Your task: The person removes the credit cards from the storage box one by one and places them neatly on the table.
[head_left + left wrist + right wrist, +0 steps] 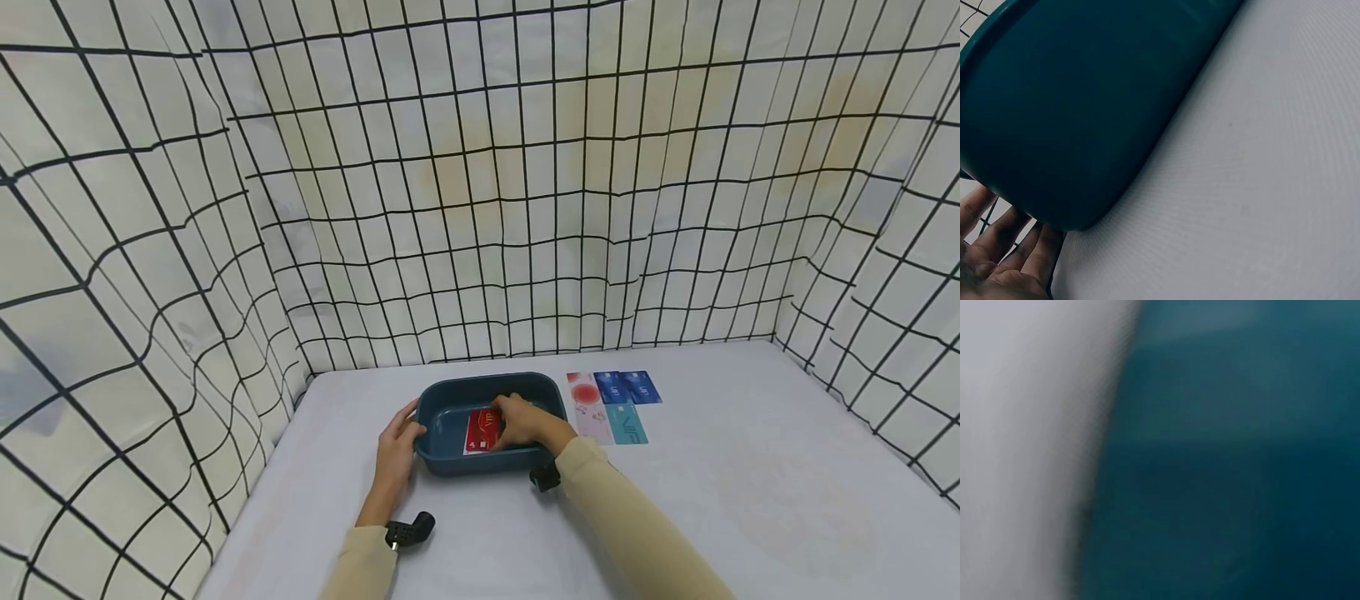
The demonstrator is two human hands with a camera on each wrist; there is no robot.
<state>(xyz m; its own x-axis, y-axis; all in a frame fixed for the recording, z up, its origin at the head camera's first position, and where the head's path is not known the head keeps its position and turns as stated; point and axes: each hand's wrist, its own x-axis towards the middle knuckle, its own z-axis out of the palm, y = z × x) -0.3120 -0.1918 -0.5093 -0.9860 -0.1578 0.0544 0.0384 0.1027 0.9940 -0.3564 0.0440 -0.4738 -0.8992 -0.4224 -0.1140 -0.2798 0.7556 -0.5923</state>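
Tray (pixel 480 464), blue-green with round corners, sits on the white table (pixel 750 467), just below the middle of the head picture. It is right in front of the person, maybe so both hands can get to it with ease. The left hand (pixel 397 450) is at the tray's left end. In the left wrist picture its fingers are fairly straight and touch the outside of the wall. That grip is loose, maybe just there to stop the tray from sliding. The right hand (pixel 528 422) is over the tray's right half, with its fingertips inside. Its fingers bend at the far side of the red card (pixel 482 430) and the thumb is at the near side. So this grip looks closed on the card; a flat card is hard to lift, and its edges are likely the best part to pinch. The right wrist picture is blurry and shows no fingers. The red card is inside the tray, near the middle.

Right of the tray, more cards lie flat on the table: a red-spot card (pixel 583 390), a pink card (pixel 594 423), two blue cards (pixel 640 387) and a teal card (pixel 627 424). They are in neat rows, maybe so each front is easy to see.
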